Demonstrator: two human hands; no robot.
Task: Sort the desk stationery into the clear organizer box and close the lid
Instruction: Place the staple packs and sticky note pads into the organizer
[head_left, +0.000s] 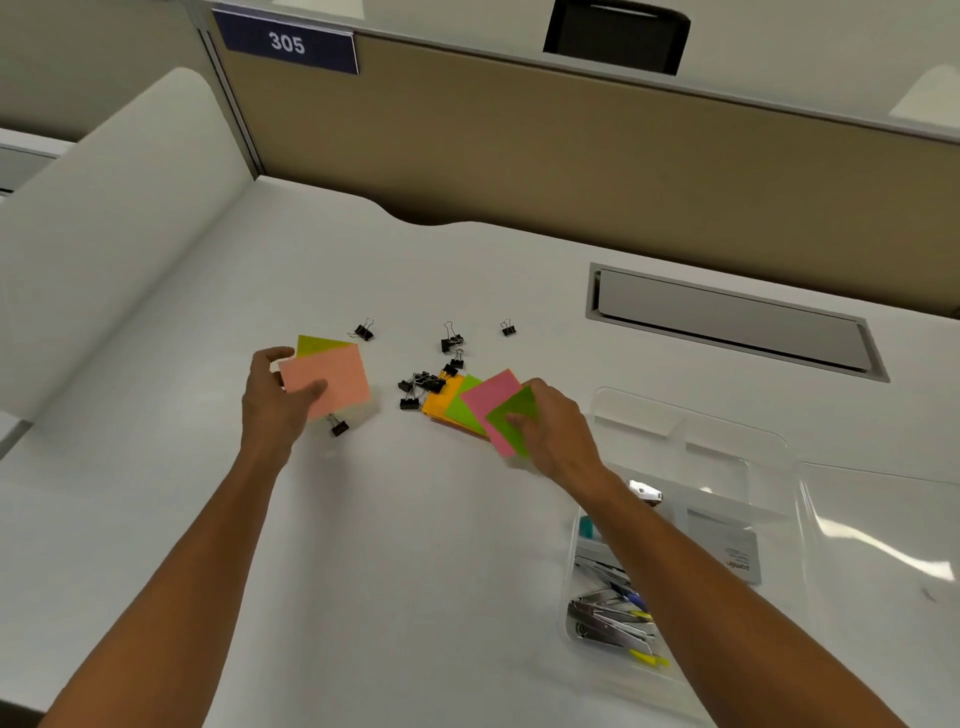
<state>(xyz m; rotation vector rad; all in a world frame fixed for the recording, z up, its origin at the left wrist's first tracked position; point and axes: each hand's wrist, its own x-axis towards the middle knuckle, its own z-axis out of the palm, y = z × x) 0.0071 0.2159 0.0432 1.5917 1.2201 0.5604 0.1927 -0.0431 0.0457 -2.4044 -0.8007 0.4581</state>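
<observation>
Gripping a salmon note (324, 382) with a green one behind it, my left hand (275, 397) hovers above the table (363, 545). My right hand (553, 428) pinches a green note (514, 415) on the fanned pile. Black binder clips (423, 384) lie scattered between. My right forearm partly hides the open clear box (727, 519) holding pens and a stapler.

Left hand: our left hand (278, 400) grips a salmon note (332, 374) with a green note (318, 345) behind it.
Right hand: our right hand (558, 431) pinches a green sheet (511, 410) on the fanned notes (467, 402).
Desk: binder clips (422, 385) lie scattered.
Organizer box (727, 545): open, pens (618, 618) inside.
</observation>
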